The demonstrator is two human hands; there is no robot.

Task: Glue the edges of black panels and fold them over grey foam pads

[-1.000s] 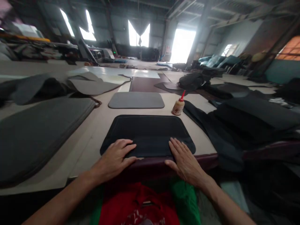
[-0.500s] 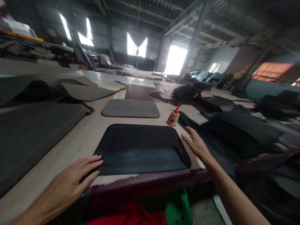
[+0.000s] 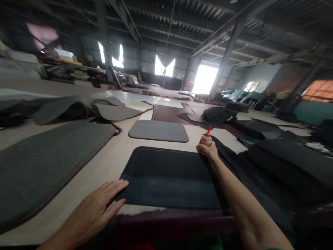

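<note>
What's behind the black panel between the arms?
A grey panel lies beyond the black panel; near the far right corner, the right hand holds a red-tipped bottle. Hidden: the bottle's lower part and anything beneath the grey panel.

The left hand (image 3: 95,206) is low on the left side, its back up, with the fingers straight and close together, pointing forward and inward. The left thumb (image 3: 114,210) lies apart from them, nearer the body. The right arm (image 3: 241,198), bare along the forearm, slants forward and inward from the lower right. The right hand (image 3: 208,149) is farther out, fingers curled in a grip.
</note>
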